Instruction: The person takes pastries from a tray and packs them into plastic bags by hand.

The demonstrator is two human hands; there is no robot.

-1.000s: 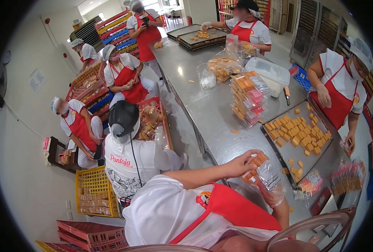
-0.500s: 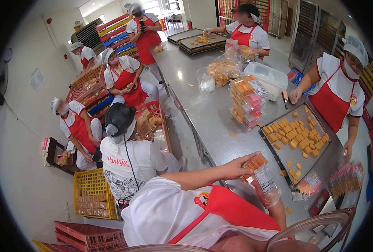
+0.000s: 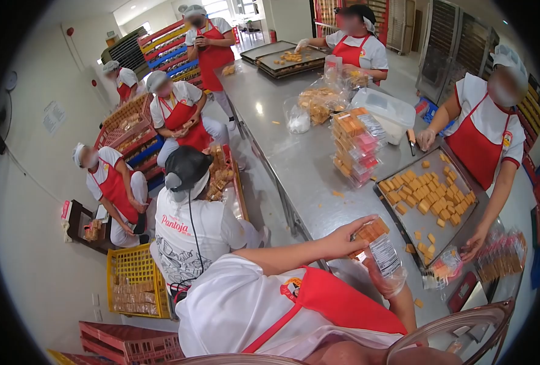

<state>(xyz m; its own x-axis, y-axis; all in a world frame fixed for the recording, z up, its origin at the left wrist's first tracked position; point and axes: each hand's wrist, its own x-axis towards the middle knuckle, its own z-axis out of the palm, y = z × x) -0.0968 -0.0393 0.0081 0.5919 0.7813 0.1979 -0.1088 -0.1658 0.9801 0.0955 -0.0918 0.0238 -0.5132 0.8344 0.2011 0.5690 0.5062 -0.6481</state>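
Note:
My left hand (image 3: 344, 238) is closed around the upper end of a clear plastic pack of toasted bread pieces (image 3: 372, 231), which has a white printed label. My right hand (image 3: 389, 278), in a clear plastic glove, supports the lower end of the same pack; its fingers are partly hidden behind the pack. The pack is tilted above the steel table's near edge. To its right, a metal tray (image 3: 415, 229) bears many loose toasted pieces (image 3: 431, 198). Beyond my hands stands a stack of filled packs (image 3: 356, 146).
A co-worker's hand (image 3: 475, 243) is by the empty-looking wrappers (image 3: 445, 266) and a row of packets (image 3: 501, 255). A knife (image 3: 411, 140) and a plastic tub (image 3: 384, 112) are on the steel table (image 3: 282, 161). A seated person (image 3: 191, 225) is close on my left.
The pack in my hands has barely moved. The right-hand co-worker has raised their head and brought a hand to the wrappers beside the tray. The seated person has shifted rightward.

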